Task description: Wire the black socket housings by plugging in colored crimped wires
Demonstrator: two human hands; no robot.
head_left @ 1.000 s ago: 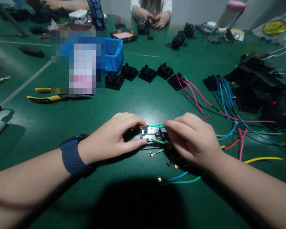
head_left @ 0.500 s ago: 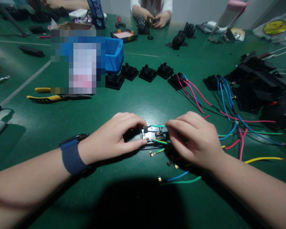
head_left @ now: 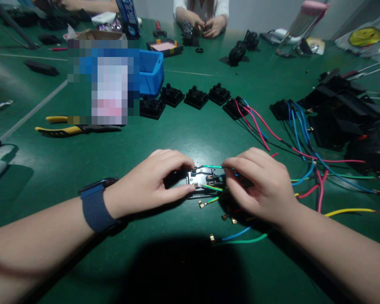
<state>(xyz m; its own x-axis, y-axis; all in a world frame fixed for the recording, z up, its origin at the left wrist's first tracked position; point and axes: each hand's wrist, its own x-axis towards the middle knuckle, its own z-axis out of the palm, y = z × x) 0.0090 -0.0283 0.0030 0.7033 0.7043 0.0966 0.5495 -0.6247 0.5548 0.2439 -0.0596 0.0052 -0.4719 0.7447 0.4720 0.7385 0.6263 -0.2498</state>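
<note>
My left hand [head_left: 164,175] grips the left end of a small black socket module [head_left: 202,195], thumb on the near side and fingers on the far side. The module lies on the green table with its inside facing up, metal contacts showing. My right hand [head_left: 256,181] pinches a green wire [head_left: 212,166] that runs into the far side of the module. A yellow-green wire [head_left: 212,187] runs into the near side. Below my right hand lie loose wire ends with brass terminals, one on a blue wire [head_left: 240,233]. My right palm hides part of the wiring.
Several black modules [head_left: 196,98] stand in a row ahead, some with red and blue wires. Yellow-handled pliers [head_left: 63,131] lie left, near a blue bin [head_left: 153,74]. Black parts [head_left: 342,109] are piled at right. Another person's hands [head_left: 212,26] work across the table.
My right hand has shifted very slightly right along the green wire, so a bit more of the wire shows. My left hand stays put on the module.
</note>
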